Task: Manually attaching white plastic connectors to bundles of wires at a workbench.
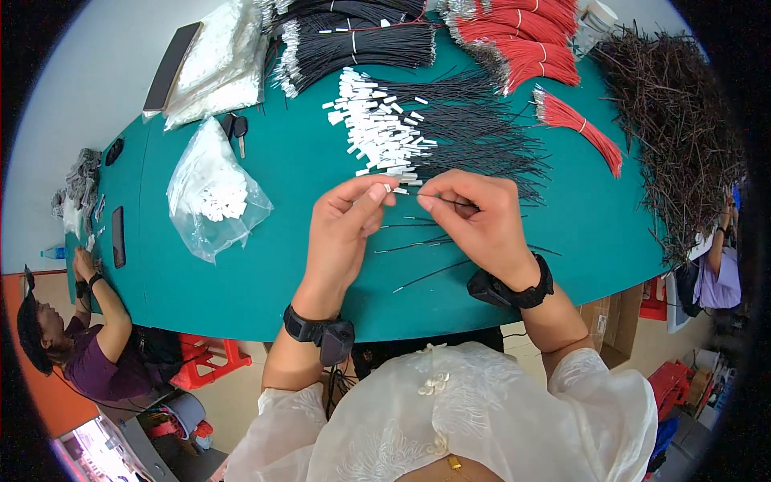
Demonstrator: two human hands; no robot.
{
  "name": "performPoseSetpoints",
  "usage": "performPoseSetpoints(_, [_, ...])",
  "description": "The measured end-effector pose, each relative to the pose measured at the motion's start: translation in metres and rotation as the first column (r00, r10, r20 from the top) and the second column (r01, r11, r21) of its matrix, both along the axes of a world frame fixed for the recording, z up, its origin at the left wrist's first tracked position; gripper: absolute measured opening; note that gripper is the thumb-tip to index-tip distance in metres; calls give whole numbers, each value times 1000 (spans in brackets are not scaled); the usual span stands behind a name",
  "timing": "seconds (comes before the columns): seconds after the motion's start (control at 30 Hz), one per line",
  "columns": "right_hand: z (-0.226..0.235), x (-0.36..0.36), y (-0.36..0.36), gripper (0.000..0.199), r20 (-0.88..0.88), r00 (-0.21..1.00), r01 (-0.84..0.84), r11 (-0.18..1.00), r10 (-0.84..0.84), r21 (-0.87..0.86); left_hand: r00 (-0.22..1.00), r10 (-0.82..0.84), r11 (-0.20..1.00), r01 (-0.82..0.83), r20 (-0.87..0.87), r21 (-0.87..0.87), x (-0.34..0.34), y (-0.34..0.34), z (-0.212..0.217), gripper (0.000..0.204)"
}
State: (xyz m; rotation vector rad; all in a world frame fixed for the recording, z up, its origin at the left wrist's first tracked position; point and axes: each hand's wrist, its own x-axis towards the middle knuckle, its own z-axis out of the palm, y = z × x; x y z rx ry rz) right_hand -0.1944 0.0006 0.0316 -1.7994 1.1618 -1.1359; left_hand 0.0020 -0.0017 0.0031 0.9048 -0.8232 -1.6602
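Note:
Over the green table [265, 289], my left hand [339, 229] pinches a small white connector housing [388, 188] between thumb and forefinger. My right hand [486, 221] has thumb and forefinger closed on a thin black wire [454, 202]. The wire's end points at the housing; whether it is inside, I cannot tell. Just beyond both hands lies a pile of black wires [474, 120] with white connectors [377, 128] at their left ends. Several loose black wires [431, 277] lie under and beside my right hand.
A clear bag of white housings [221, 197] lies left, near a key [241, 136]. Bundled black wires [361, 46] and red wires [522, 44] fill the far side. A small red bundle [582, 124] and a heap of dark wires [666, 120] lie right. Another person [96, 353] works at far left.

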Motion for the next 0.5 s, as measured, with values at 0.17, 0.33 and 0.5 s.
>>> performPoseSetpoints(0.17, [2,0,0,6,2,1000,20,1000,-20,-21,1000,20,1000,-20,-14,0,-2,-1,3,24])
performPoseSetpoints(0.33, [1,-1,0,4,21,999,32,999,-31,-7,1000,23,1000,-23,-3,1,-2,0,3,25])
performPoseSetpoints(0.5, [2,-3,-1,3,61,998,10,998,-13,58,999,5,1000,-4,47,-28,-1,1,2,25])
